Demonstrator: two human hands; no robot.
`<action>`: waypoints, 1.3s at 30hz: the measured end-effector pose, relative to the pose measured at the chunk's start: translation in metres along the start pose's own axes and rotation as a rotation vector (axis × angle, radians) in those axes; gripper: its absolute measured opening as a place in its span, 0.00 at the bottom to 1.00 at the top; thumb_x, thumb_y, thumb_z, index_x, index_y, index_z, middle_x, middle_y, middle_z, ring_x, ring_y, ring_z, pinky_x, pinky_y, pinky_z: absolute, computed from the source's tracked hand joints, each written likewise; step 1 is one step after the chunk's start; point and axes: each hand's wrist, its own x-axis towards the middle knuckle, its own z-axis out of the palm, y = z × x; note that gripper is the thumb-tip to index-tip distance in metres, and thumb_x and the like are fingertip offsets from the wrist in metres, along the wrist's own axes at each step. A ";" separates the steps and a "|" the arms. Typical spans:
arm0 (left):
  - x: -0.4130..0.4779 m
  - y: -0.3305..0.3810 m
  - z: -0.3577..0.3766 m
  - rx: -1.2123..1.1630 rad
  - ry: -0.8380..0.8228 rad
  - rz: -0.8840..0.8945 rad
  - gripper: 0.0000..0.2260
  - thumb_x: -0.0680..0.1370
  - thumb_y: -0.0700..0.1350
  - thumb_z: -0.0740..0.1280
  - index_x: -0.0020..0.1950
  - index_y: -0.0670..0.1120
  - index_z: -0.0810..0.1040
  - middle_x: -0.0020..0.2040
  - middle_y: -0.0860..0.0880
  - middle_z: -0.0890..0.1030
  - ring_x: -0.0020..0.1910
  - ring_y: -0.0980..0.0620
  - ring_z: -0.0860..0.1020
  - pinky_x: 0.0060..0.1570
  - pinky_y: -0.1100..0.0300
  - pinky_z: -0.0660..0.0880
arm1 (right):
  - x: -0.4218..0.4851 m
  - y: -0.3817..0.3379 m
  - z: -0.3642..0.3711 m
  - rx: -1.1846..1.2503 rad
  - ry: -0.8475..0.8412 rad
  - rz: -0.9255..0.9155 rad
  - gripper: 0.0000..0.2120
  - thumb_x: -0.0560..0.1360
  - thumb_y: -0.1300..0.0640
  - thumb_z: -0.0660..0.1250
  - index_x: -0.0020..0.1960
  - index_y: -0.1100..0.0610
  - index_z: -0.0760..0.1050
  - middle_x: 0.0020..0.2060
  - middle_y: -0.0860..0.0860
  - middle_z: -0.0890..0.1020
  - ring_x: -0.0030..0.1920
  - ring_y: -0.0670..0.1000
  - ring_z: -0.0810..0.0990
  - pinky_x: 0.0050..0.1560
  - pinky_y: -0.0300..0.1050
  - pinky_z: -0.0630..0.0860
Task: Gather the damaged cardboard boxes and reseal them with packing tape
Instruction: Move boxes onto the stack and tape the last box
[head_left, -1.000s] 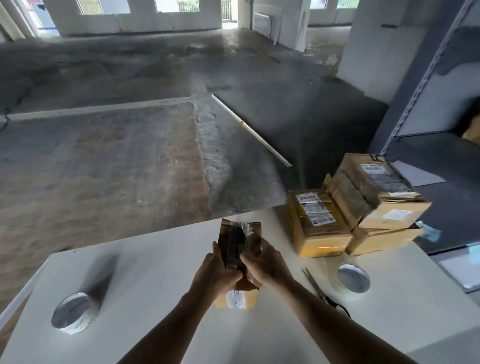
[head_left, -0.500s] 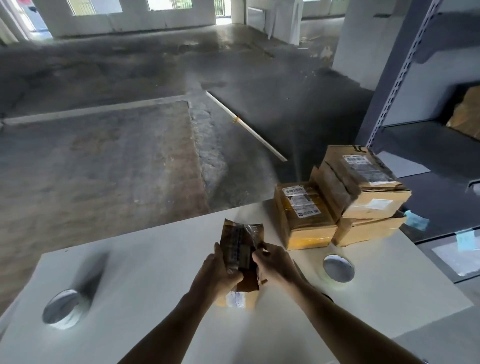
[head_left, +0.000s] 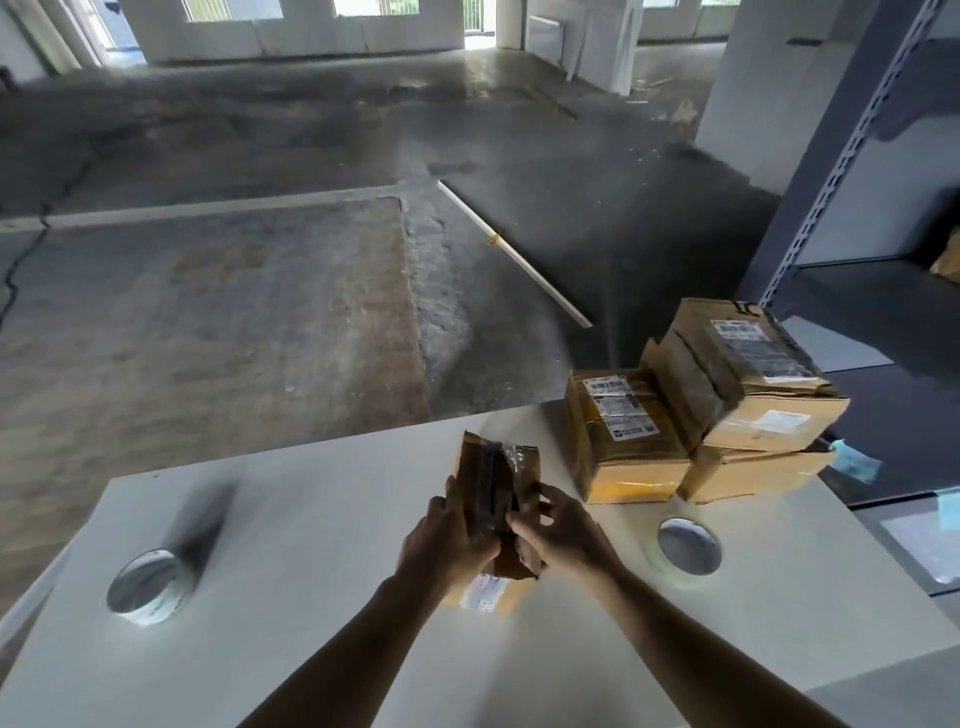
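Note:
A small damaged cardboard box (head_left: 498, 470) stands on end on the white table (head_left: 291, 519), its flaps wrapped in crumpled clear tape. My left hand (head_left: 449, 540) grips its left side. My right hand (head_left: 558, 530) pinches its right flap at mid-height. Three more taped boxes are stacked at the table's far right: one low box (head_left: 623, 436), one tilted on top (head_left: 748, 374), one beneath it (head_left: 748, 470). A roll of clear packing tape (head_left: 688, 545) lies to the right of my hands. A second roll (head_left: 145, 579) lies at the left.
Grey metal shelving (head_left: 852, 156) stands right of the table, with blue paper slips by its lower shelf. Bare concrete floor stretches beyond the table's far edge, with a long white strip (head_left: 514, 254) lying on it.
My right hand has slid down and outward along the box's right flap. The camera has swung, so the stacked boxes and shelving shifted in view. The scissors seen earlier near the right tape roll are hidden.

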 end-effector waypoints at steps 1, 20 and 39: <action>0.000 -0.002 -0.002 -0.014 -0.007 -0.002 0.36 0.76 0.64 0.65 0.76 0.51 0.53 0.61 0.48 0.75 0.53 0.50 0.79 0.40 0.62 0.77 | -0.001 -0.002 0.001 -0.041 0.001 -0.016 0.28 0.74 0.37 0.70 0.69 0.47 0.69 0.60 0.44 0.81 0.53 0.45 0.80 0.36 0.27 0.71; 0.009 -0.002 0.001 0.013 -0.004 -0.194 0.40 0.72 0.75 0.56 0.72 0.47 0.59 0.66 0.47 0.73 0.60 0.47 0.78 0.55 0.53 0.79 | 0.028 0.021 0.025 -0.077 -0.010 0.003 0.21 0.82 0.42 0.58 0.70 0.51 0.66 0.63 0.49 0.77 0.58 0.46 0.78 0.39 0.30 0.73; 0.030 -0.005 -0.003 0.145 0.016 -0.177 0.35 0.74 0.71 0.60 0.67 0.45 0.60 0.60 0.49 0.76 0.54 0.50 0.79 0.50 0.59 0.79 | 0.032 0.007 0.023 -0.152 -0.105 -0.022 0.17 0.84 0.52 0.59 0.69 0.52 0.58 0.59 0.55 0.74 0.51 0.48 0.79 0.38 0.34 0.75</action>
